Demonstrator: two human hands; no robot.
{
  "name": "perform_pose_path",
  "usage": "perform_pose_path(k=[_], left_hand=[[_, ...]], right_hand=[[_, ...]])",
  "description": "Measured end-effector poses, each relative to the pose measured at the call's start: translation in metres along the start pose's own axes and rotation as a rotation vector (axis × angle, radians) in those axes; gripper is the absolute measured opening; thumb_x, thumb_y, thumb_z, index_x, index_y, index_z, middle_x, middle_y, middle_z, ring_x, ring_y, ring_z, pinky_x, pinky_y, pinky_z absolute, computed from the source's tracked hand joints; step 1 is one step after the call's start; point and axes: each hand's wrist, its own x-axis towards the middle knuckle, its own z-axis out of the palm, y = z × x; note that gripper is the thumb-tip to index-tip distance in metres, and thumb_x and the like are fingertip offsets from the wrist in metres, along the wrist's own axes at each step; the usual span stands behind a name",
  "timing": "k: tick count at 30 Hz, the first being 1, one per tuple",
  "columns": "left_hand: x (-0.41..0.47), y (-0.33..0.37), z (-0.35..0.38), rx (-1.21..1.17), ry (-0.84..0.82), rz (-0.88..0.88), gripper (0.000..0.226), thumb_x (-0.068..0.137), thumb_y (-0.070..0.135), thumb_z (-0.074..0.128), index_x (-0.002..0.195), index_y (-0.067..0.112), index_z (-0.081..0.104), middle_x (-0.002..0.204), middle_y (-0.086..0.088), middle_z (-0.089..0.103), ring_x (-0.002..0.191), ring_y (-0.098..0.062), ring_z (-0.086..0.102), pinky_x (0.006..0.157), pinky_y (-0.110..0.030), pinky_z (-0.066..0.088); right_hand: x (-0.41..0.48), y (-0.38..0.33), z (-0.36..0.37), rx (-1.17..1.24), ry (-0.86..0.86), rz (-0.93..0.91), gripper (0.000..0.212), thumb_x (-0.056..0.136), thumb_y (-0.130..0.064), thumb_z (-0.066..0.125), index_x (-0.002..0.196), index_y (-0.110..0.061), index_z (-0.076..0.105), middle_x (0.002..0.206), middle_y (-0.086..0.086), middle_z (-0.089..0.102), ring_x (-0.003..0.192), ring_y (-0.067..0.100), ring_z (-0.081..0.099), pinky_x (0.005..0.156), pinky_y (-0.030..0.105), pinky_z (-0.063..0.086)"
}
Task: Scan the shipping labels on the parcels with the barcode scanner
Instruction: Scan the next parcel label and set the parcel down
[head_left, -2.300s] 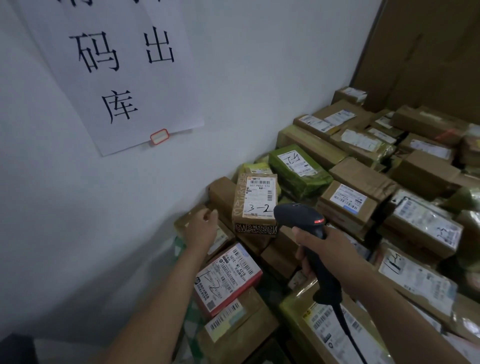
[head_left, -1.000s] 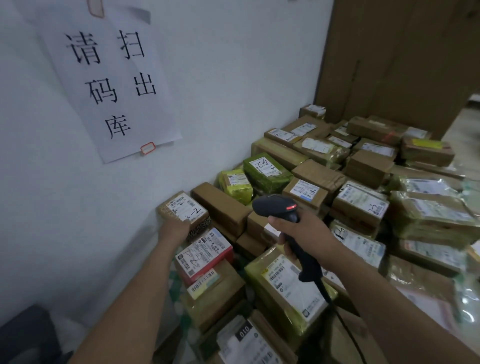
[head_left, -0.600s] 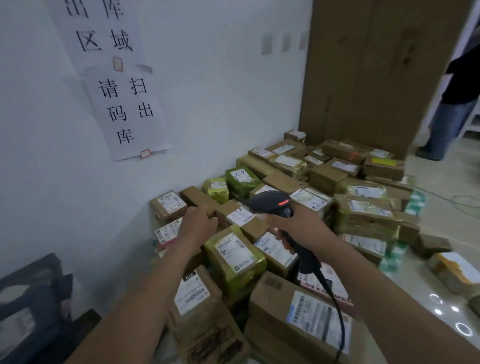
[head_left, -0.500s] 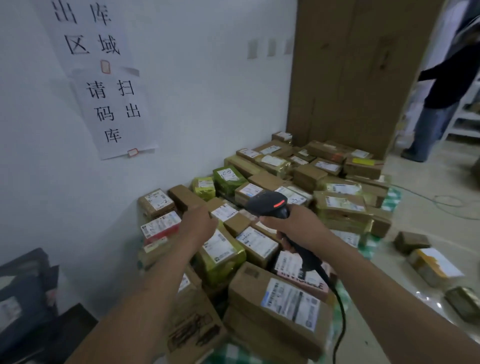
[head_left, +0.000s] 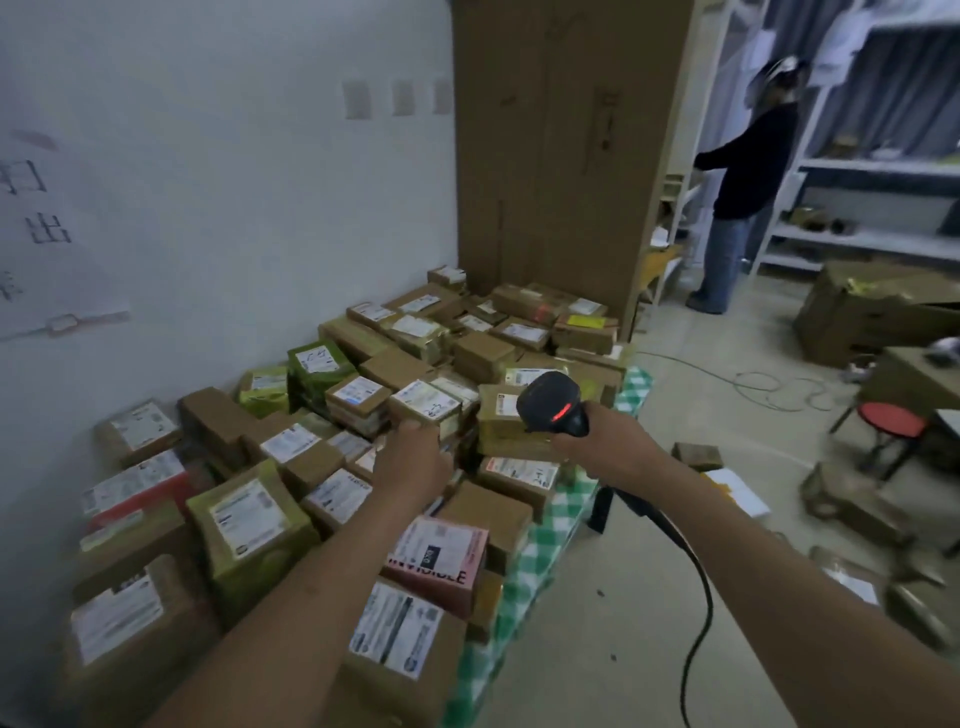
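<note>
Table draped in a green-and-white checked cloth (head_left: 540, 545), with one dark leg (head_left: 598, 512) visible below its right edge. Brown and green-wrapped parcels (head_left: 483, 353), most with white labels facing up, cover the cloth, packed side by side and stacked. On the surrounding floor (head_left: 649, 597) are a small brown box (head_left: 697, 454), a white-topped packet (head_left: 740, 491) just beside it, a looped cable (head_left: 779, 387) and a red stool (head_left: 891, 421).

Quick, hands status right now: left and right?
Left hand: at the near edge of a labelled brown parcel; whether it grips cannot be told.
Right hand: closed, holding the barcode scanner.
</note>
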Motion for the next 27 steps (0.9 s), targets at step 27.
perform_pose_path(k=[27], left_hand=[[0.386,0.232,0.174,-0.026,-0.167,-0.048,0.048,0.1,0.038,0.05,0.143,0.017,0.046,0.151,-0.004,0.038,0.133,-0.024,0.043,0.101,-0.037,0.043]], right_hand=[[0.484,0.292,-0.154,-0.419,0.048,-0.072,0.041,0.09,-0.058,0.058,0.111,-0.022,0.053,0.099,0.003,0.064,0.079,0.019,0.054,0.065,0.031,0.042]])
